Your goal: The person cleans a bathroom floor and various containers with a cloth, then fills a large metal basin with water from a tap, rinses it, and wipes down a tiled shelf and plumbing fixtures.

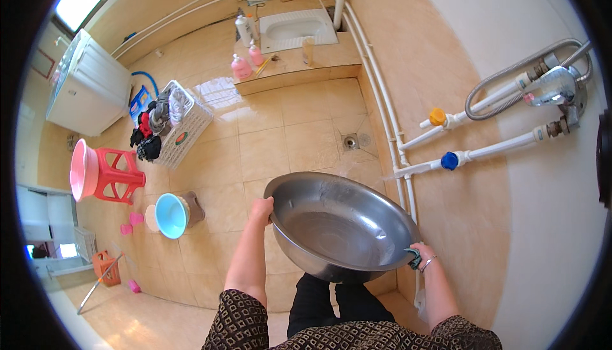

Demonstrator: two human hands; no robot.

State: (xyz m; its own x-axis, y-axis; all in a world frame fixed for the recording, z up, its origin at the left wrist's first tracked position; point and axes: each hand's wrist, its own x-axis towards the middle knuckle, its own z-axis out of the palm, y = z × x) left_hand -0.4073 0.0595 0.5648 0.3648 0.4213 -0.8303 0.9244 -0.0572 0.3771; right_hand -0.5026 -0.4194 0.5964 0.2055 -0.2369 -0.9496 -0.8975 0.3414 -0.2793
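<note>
A large stainless steel basin [334, 235] is held tilted in front of my body, above the tiled floor. Wet streaks show on its inner wall, and water splashes past its far rim. My left hand [262, 210] grips the rim on the left. On the right side, my right hand [420, 256] holds the rim together with a dark green cloth [413, 257]. A floor drain [350, 142] lies beyond the basin.
Pipes with a blue valve [449, 160] run along the right wall. A white laundry basket [184, 135] of clothes, a red stool [117, 175] and a light blue basin [171, 216] stand left. Ahead, a raised ledge holds a squat toilet [299, 29] and bottles.
</note>
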